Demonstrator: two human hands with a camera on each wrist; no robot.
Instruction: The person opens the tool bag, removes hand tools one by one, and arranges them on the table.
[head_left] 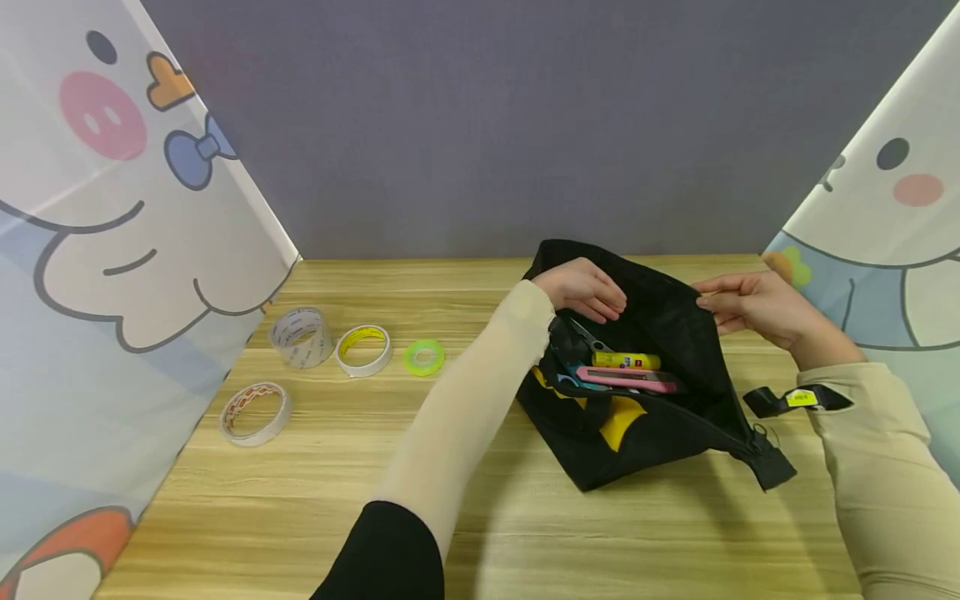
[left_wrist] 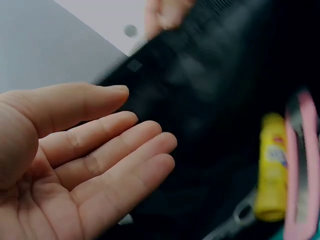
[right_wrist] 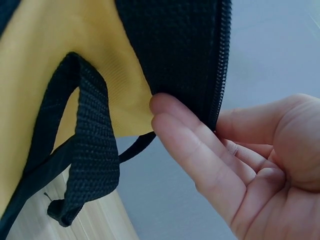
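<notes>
A black zip bag [head_left: 637,454] with yellow patches lies unzipped on the table's right half. My right hand [head_left: 750,304] pinches its far right rim between thumb and fingers; in the right wrist view, the fingers [right_wrist: 185,145] lie on the outer side, near a webbing strap [right_wrist: 97,140]. Over the bag's mouth at the left, my left hand [head_left: 583,287] holds nothing, its fingers [left_wrist: 125,165] fairly straight. Inside the bag are a yellow glue stick [head_left: 626,361], a pink utility knife [head_left: 630,380] and a metal tool [head_left: 588,335], partly hidden.
On the table's left side lie a clear tape roll [head_left: 302,337], a white roll with a yellow core [head_left: 363,350], a small green roll [head_left: 424,357] and another white roll [head_left: 256,414]. A grey panel [head_left: 480,133] stands behind, with printed cloths at both sides.
</notes>
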